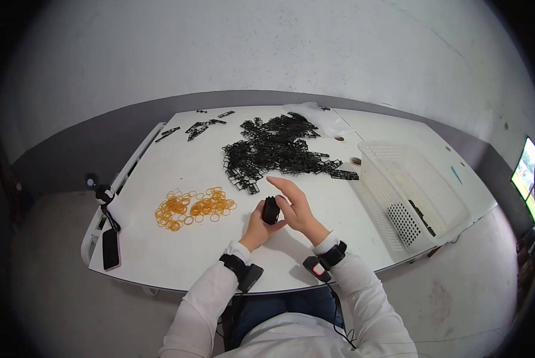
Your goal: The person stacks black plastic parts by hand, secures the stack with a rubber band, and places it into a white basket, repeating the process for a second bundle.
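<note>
My left hand (257,230) is closed round a small stack of black plastic pieces (271,210) above the front middle of the white table. My right hand (298,212) is at the right side of the same stack, its thumb against it and its index finger stretched out above. Beyond the hands lies a large heap of black rectangular frames (279,149). Left of my hands, loose yellow-orange rubber bands (204,206) are spread on the table.
A white perforated basket (379,197) with black pieces inside stands on the right. A phone (111,249) lies at the left edge, near a white object with a black top (105,194). Clear plastic (320,116) and small black frames (199,128) lie at the back.
</note>
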Tool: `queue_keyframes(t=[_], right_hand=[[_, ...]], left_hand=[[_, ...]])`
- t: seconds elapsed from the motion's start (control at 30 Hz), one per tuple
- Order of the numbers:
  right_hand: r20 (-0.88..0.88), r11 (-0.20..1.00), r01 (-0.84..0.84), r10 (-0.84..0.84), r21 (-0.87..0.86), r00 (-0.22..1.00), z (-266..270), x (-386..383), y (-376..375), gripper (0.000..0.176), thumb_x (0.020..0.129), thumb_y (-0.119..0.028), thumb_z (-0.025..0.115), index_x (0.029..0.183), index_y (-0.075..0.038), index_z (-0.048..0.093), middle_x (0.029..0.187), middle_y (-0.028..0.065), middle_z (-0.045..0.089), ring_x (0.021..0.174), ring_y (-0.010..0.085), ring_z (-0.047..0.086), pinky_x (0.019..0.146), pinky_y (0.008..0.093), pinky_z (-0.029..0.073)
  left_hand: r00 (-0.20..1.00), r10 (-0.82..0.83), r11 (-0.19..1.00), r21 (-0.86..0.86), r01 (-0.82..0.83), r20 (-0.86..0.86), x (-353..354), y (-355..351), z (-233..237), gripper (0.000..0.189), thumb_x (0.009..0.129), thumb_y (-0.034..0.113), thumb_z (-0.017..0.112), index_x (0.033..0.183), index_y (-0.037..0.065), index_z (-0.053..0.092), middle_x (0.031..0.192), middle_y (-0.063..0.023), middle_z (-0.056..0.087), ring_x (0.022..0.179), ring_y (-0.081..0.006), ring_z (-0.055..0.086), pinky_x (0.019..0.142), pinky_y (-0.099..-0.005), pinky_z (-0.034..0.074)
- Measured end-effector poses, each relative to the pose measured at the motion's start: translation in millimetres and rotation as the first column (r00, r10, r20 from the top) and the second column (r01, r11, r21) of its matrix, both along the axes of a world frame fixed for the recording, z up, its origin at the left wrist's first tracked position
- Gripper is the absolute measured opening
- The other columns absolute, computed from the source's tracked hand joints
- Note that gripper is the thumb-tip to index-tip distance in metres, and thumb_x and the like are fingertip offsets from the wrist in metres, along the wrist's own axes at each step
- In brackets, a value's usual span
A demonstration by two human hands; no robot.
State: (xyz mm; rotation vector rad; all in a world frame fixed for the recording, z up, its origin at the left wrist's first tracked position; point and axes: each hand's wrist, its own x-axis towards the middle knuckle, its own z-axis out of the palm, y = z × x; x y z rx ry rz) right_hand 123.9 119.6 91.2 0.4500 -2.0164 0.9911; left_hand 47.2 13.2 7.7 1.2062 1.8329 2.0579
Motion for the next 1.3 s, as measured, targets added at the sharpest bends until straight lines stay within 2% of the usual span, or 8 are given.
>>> queue_keyframes(t=[0.23,0.37,0.5,0.6,0.9,1.0,1.1,1.3], right_hand=[[0.014,0.996,-0.079,0.08,-0.037,0.997,-1.6,-12.4,0.8,0.046,0.078,0.003,0.04,0.123,-0.005,0.047,0.119,0.0149,0.052,0.111,0.0286,0.049,0.095,0.0336,0.036],[0.018,0.923,-0.17,0.187,-0.346,0.982,0.9,-19.7,7.4,0.046,0.078,0.0,0.042,0.123,-0.004,0.046,0.121,0.015,0.051,0.113,0.0291,0.047,0.097,0.0325,0.035],[-0.056,0.979,0.077,-0.067,0.191,0.996,6.9,-17.4,-2.5,0.039,0.079,-0.005,0.048,0.119,-0.002,0.049,0.12,0.014,0.052,0.109,0.0286,0.049,0.093,0.033,0.039],[0.043,0.813,0.051,-0.094,0.58,0.995,-2.3,-16.5,-20.3,0.034,0.08,-0.012,0.053,0.112,-0.002,0.052,0.118,0.0132,0.053,0.104,0.0286,0.051,0.087,0.0347,0.043],[0.131,0.81,0.042,-0.145,0.584,0.981,-3.1,-13.7,-12.8,0.033,0.081,-0.014,0.055,0.111,-0.001,0.053,0.118,0.0139,0.053,0.104,0.0284,0.051,0.087,0.034,0.043],[0.247,0.991,-0.08,0.051,0.109,0.968,3.1,-12.3,-4.0,0.035,0.085,-0.012,0.052,0.118,-0.001,0.05,0.121,0.0129,0.051,0.11,0.0243,0.05,0.091,0.0308,0.041],[0.25,0.927,-0.082,0.182,-0.365,0.951,-16.5,-24.6,32.9,0.038,0.088,-0.012,0.049,0.123,0.001,0.045,0.122,0.0129,0.052,0.113,0.0206,0.048,0.094,0.0294,0.038],[0.449,0.845,-0.021,0.304,-0.534,0.84,-69.2,-20.6,39.7,0.041,0.087,-0.014,0.051,0.124,0.003,0.044,0.119,0.0137,0.052,0.112,0.0198,0.048,0.095,0.0315,0.037]], left_hand=[[0.989,-0.021,0.999,-0.024,0.024,0.145,-4.1,-2.3,-3.2,0.051,0.067,0.006,0.075,0.108,0.006,0.045,0.095,-0.0011,0.054,0.086,-0.0108,0.053,0.077,-0.0267,0.046],[0.984,0.003,1.0,0.0,-0.003,0.177,-0.2,-0.7,-4.9,0.049,0.067,0.008,0.075,0.106,0.006,0.045,0.092,-0.0014,0.054,0.083,-0.0119,0.053,0.075,-0.0266,0.046],[0.992,0.126,0.99,0.068,-0.124,-0.024,-5.0,2.4,-13.1,0.048,0.067,0.01,0.075,0.105,0.006,0.045,0.09,-0.003,0.054,0.082,-0.0149,0.054,0.073,-0.0278,0.047],[0.967,0.209,0.975,0.107,-0.195,-0.148,-13.6,11.8,-25.9,0.05,0.066,0.011,0.074,0.106,0.005,0.045,0.092,-0.0045,0.055,0.084,-0.0173,0.055,0.074,-0.0293,0.047],[0.977,0.143,0.99,0.021,-0.142,-0.158,-17.3,1.8,-8.1,0.048,0.066,0.008,0.072,0.105,0.004,0.046,0.092,-0.0058,0.057,0.084,-0.0186,0.057,0.074,-0.0293,0.047],[0.997,0.058,0.998,-0.006,-0.058,-0.048,-18.2,-2.4,-4.8,0.046,0.066,0.006,0.072,0.104,0.004,0.047,0.09,-0.0044,0.056,0.082,-0.016,0.056,0.073,-0.028,0.047],[0.976,-0.075,0.995,0.074,0.061,0.202,-10.1,-4.7,-4.4,0.045,0.065,0.005,0.072,0.103,0.005,0.048,0.088,-0.0029,0.056,0.08,-0.0128,0.055,0.071,-0.0265,0.047],[0.95,-0.037,0.987,0.162,-0.014,0.31,-16.0,-11.0,3.2,0.027,0.071,0.003,0.067,0.094,0.006,0.052,0.086,-0.001,0.055,0.079,-0.0104,0.054,0.073,-0.0257,0.046]])
